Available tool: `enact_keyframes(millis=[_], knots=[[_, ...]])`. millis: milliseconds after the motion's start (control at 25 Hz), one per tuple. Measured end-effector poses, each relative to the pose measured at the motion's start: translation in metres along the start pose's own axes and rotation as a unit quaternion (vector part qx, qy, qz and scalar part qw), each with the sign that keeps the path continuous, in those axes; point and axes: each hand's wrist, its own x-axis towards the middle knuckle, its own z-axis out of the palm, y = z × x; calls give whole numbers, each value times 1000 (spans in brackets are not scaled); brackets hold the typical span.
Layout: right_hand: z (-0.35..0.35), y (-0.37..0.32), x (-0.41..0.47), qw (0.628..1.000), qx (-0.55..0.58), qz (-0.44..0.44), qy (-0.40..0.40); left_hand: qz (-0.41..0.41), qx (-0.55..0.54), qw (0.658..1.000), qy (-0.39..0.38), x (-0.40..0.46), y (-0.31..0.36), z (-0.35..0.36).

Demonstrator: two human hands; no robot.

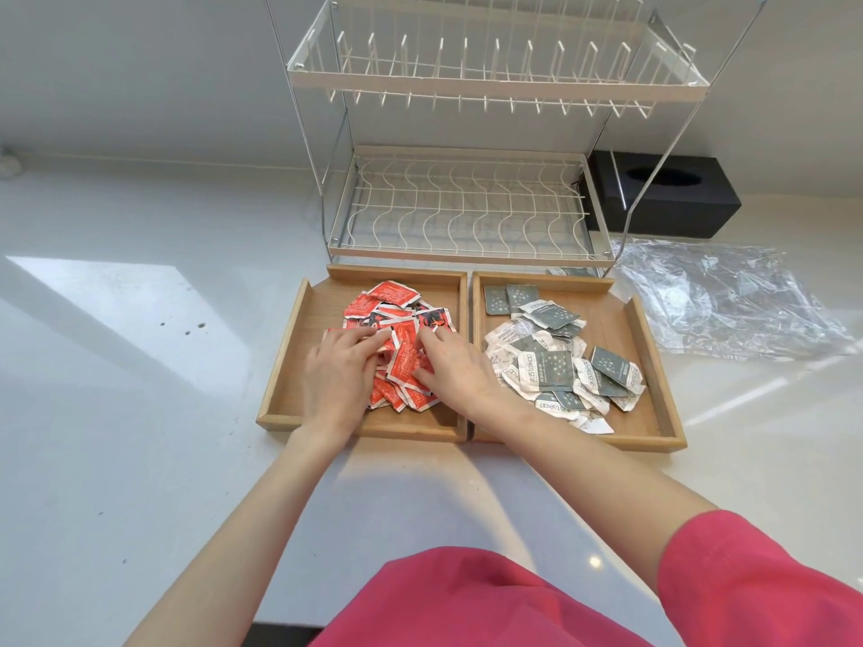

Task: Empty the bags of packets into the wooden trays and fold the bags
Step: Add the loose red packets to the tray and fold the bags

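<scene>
1. nearest us, our left hand [337, 384] and right hand [452, 366] lie flat on the heap of red packets [397, 319] in the left wooden tray [285, 347]. the fingers are spread and pressing down, clamped on nothing that we can see.
2. the right wooden tray [654, 347] touches the left tray's right wall and holds the grey and white packets [555, 361], loosely scattered.
3. risk, as we judge it: the red heap stands above the left tray's low walls, so a wide sweep of our hands could push packets over the near rim onto the table [140, 413]. one packet seems to lie outside already, behind the right tray's far wall.
4. the red packets point every way, with no shared axis. each tray's long axis runs away from us.
5. farther off, right of the right tray, a clear plastic bag [728, 301] lies flat and crumpled, not yet folded, its long axis running left to right. we cannot see a second bag.
6. behind both trays stands the white dish rack [467, 207].
</scene>
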Motion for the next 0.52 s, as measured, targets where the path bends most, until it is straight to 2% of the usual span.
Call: enact_keyframes(millis=[240,400,520], knots=[[4,1,-5,999,9,-5,32,5,51,988,-142,-11,-8,27],[4,1,-8,1000,10,-5,27,7,47,986,-162,-10,-8,23],[-6,5,-11,998,55,-4,43,16,33,991,-125,-7,-2,12]])
